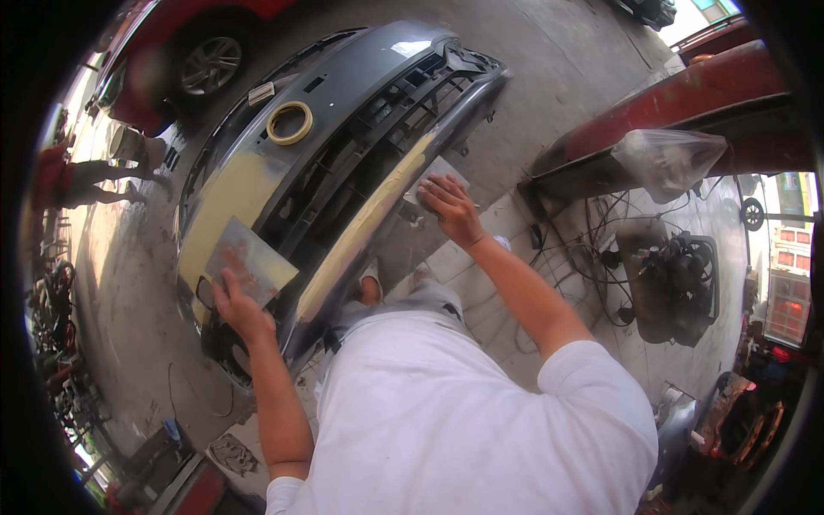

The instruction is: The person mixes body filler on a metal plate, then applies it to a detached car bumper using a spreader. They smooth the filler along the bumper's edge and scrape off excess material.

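Observation:
A grey car bumper (348,81) lies in front of me, with dark grille openings along its middle. Pale yellow putty (225,199) covers a wide patch on its left part, and another strip of it runs along the near edge. My left hand (243,311) is closed on the lower edge of a flat putty board (264,264) with grey and brown smears, held over the bumper's near left end. At the bumper's near right edge, my right hand (451,204) grips a thin grey putty spreader (447,168) beside the putty strip. Its fingers partly hide the spreader.
A yellow tape roll (273,123) rests on the bumper. Behind stands a red car with its wheel (212,65) showing. To the right are a red bumper (669,94), a plastic bag (665,163), cables and a dark machine part (674,283). Another person (86,180) is at the left.

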The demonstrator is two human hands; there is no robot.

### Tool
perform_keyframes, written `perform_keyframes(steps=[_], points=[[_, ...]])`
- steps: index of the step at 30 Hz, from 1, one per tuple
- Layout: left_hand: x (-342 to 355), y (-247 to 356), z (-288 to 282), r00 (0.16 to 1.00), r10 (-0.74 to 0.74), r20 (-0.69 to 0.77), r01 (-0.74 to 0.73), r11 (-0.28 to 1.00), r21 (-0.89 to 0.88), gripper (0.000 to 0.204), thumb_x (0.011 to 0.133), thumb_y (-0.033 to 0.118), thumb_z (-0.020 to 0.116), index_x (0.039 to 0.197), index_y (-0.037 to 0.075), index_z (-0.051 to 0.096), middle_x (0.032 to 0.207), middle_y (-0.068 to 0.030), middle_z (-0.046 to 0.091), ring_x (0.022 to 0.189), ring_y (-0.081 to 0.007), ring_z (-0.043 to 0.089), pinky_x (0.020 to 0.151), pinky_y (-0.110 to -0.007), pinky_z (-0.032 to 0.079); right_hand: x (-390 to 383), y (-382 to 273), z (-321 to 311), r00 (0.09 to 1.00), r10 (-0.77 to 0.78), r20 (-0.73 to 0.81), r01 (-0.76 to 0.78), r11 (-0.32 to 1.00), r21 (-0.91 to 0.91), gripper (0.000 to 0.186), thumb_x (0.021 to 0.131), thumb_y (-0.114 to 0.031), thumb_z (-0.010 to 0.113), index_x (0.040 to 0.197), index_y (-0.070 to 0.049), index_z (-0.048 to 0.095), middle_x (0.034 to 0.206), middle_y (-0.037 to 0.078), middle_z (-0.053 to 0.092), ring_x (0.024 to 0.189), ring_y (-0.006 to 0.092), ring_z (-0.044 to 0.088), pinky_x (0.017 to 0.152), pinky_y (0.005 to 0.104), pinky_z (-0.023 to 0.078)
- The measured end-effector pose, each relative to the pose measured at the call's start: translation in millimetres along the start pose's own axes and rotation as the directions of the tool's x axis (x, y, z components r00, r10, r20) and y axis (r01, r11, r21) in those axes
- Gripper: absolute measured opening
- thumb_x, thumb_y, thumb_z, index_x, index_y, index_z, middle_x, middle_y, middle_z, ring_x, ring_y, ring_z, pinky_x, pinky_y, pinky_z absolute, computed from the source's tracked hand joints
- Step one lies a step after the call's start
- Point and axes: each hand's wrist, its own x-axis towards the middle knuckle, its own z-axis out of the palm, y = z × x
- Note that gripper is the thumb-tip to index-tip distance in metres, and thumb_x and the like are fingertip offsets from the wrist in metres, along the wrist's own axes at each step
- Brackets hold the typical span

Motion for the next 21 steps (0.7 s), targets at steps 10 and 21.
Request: perform_keyframes(steps=[10,21], points=[[-10.7,1.4,5.0,0.997,-0.014,-0.076,0.012,1.000,-0.021,0.062,0.109,0.030,0.059,0.155,-0.006,0.039,0.141,-0.0180,0.060,0.120,-0.0282,0.064,0.098,-0.040,0.054,-7.6,-34.9,18.5,1.000,-0.006,-0.022,0.007,1.000,0.027,0.051,0.083,0.004,0.064,0.132,-0.008,0.071,0.144,0.006,0.066,0.143,0.0294,0.053,0.124,0.0490,0.037],[-15.4,-1.5,-11.8,0.988,-0.057,-0.142,0.052,0.998,-0.042,0.076,0.107,0.034,0.063,0.162,-0.006,0.029,0.152,-0.0210,0.052,0.129,-0.0318,0.059,0.104,-0.043,0.051,-14.2,-57.7,25.0,1.000,-0.015,-0.018,0.016,0.999,0.040,0.047,0.086,0.000,0.064,0.132,-0.006,0.072,0.145,0.006,0.065,0.143,0.0298,0.052,0.123,0.0498,0.038]])
